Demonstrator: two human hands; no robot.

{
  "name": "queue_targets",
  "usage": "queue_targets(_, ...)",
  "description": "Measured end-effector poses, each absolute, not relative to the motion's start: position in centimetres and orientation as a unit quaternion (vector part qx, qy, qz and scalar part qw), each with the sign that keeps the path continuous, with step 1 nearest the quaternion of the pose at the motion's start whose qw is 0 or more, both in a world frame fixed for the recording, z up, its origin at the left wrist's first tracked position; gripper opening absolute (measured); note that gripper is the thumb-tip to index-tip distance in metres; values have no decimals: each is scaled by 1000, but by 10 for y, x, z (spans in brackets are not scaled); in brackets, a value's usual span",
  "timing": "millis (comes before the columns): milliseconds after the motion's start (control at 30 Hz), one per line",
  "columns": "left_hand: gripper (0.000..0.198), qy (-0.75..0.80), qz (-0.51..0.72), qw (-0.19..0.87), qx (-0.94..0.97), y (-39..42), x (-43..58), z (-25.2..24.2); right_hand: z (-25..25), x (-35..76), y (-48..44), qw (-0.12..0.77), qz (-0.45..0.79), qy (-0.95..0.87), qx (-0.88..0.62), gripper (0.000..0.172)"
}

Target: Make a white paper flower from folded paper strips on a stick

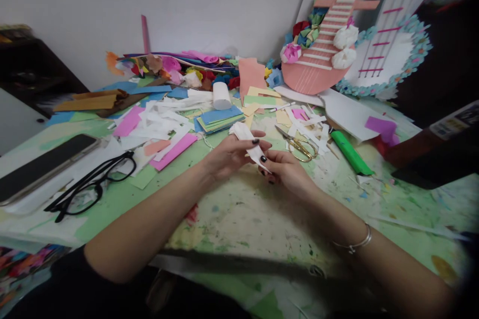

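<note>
A gathered piece of white crepe paper (245, 134) is held between my two hands over the middle of the table. My left hand (228, 157) is closed around it, thumb on top, with the bunched end rising past the fingers. Its narrow lower tail is pinched between thumb and fingers of my right hand (286, 167). Just beyond the right hand lie gold-handled scissors (302, 147). Behind the left hand is a stack of blue and green paper pieces (220, 118), with a white roll (221, 95) standing behind it.
Black eyeglasses (95, 182) and a phone (45, 164) lie at left. White paper strips (160, 122) are scattered behind them. A green tube-like packet (350, 152) and a dark box (441, 144) are at right. Paper-decorated guitar shapes (318, 72) lean at the back.
</note>
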State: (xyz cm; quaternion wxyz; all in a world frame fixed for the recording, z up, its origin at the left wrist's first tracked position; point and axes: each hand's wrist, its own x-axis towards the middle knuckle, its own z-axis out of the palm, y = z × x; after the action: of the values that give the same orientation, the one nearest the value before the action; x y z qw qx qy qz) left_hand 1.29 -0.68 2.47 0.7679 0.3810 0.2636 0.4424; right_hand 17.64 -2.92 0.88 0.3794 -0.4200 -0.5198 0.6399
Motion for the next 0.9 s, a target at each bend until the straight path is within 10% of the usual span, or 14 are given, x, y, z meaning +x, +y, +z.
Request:
queue_targets(167,52,222,385,733,516,-1,-2,22,15,193,-23,317,751,-446,-369,16)
queue_targets(467,24,249,390,684,564,2,0,18,17,197,-23,259,780,-458,-339,18)
queue_targets(900,16,304,533,606,506,3,2,21,16,195,-20,494,564,-557,-357,20)
